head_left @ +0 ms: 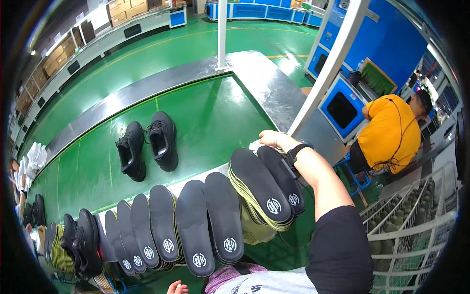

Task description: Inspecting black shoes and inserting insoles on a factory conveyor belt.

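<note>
My right hand (269, 139) reaches past the stacked insoles to the base of the white post, fingers bent down over a small white thing (255, 145) that is mostly hidden. Under that forearm lie a stack of black insoles with yellow-green edges (257, 183) and another black insole stack (281, 179), partly covered by my wrist. Of my left hand (177, 288) only the fingertips show at the lower edge, loosely curled and slightly apart, with nothing visible in them. Nearest to it is a long black insole (193, 225) with a round white print on its heel.
More insole stacks (163, 223) line the near table edge. Two black shoes (131, 151) stand on the green tabletop (210, 117). Further left are more black shoes (87, 242). A white post (330, 66) rises beside my right arm. A person in an orange shirt (391, 132) sits at right near a wire rack (411, 230).
</note>
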`<state>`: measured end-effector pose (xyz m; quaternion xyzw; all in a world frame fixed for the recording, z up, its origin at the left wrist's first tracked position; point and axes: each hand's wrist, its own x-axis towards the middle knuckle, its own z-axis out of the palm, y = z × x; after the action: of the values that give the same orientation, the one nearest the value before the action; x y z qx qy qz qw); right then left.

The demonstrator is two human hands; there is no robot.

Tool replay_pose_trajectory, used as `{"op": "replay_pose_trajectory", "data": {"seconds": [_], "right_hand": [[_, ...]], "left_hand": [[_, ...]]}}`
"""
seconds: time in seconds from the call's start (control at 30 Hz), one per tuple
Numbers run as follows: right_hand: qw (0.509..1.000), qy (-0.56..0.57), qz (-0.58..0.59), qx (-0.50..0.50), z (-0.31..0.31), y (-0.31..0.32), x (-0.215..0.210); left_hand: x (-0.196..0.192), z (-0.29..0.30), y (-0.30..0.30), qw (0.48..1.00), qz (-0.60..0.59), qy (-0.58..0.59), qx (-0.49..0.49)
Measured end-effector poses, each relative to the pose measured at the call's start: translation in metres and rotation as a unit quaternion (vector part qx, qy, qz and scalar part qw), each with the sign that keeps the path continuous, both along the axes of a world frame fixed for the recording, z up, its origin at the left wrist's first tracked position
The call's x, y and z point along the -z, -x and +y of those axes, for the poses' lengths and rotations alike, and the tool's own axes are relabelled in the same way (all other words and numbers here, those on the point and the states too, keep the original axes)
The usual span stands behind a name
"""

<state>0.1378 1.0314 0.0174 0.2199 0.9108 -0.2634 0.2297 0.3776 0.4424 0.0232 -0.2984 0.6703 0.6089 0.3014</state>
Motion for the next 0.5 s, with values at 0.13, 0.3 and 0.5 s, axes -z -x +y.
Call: {"op": "replay_pose_trajectory", "data": {"seconds": [0.13, 0.3, 0.5], "right_hand": [[0.999, -0.012, -0.042, 0.030, -0.002, 0.016, 0.019], [0.987, -0.042, -0.138, 0.070, -0.006, 0.018, 0.019], [0.985, -0.040, -0.110, 0.126, 0.001, 0.016, 0.023]], "left_hand": [[-0.008, 0.012, -0.010, 0.999, -0.007, -0.010, -0.039], [-0.011, 0.016, -0.019, 0.998, -0.009, -0.008, -0.061], [-0.012, 0.017, -0.019, 0.997, -0.021, 0.011, -0.067]]}}
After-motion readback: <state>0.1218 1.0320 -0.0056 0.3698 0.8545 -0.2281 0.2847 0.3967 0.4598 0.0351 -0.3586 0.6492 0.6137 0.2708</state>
